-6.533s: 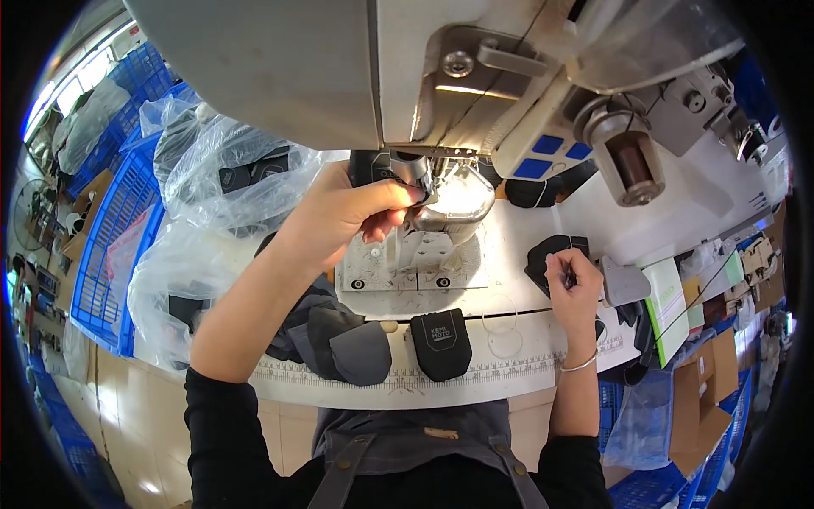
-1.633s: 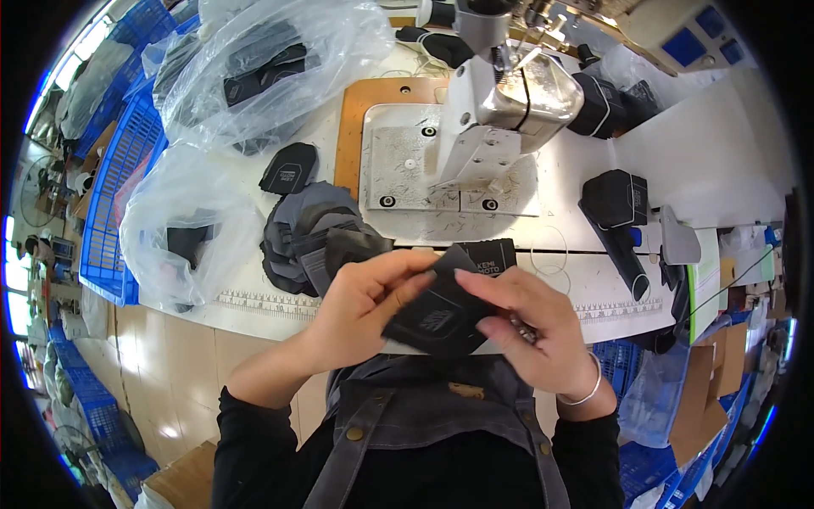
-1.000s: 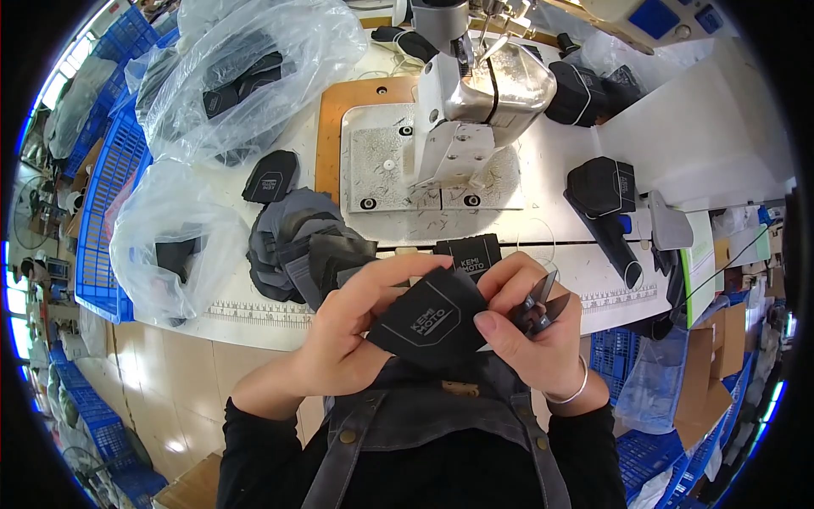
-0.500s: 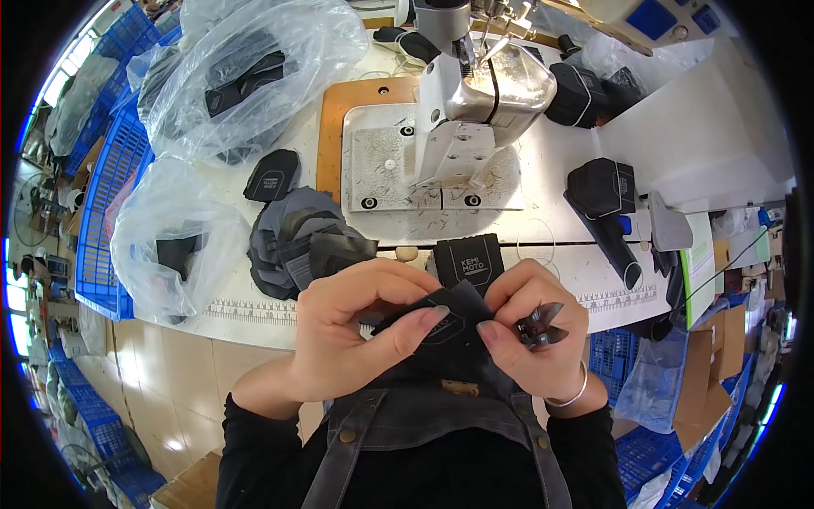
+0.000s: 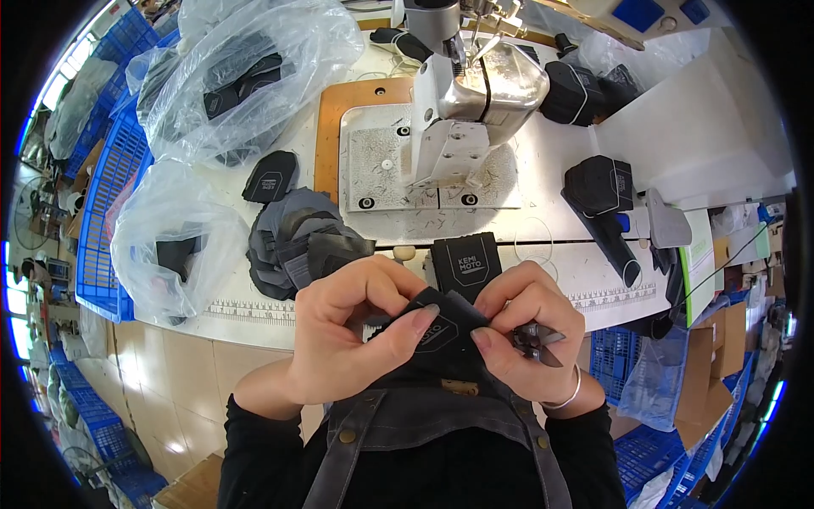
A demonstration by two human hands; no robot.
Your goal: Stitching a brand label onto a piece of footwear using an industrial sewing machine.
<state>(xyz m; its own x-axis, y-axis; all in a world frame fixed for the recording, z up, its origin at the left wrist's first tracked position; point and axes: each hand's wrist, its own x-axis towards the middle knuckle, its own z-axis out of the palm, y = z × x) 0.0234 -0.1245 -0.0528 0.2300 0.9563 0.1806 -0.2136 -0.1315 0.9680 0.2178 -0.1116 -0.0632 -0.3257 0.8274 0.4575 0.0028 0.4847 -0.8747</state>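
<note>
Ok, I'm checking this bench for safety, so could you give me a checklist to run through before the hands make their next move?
1. Black printed piece gripped by left hand and right hand: ok.
2. Snips held securely: cannot tell; they sit in the right hand, partly hidden.
3. Snips closed: not ok, their tips stand apart.
4. Both hands away from the sewing machine: ok.
5. Metal plate clean: not ok, it is speckled dark.
6. Sewing machine switched off: cannot tell.
</note>
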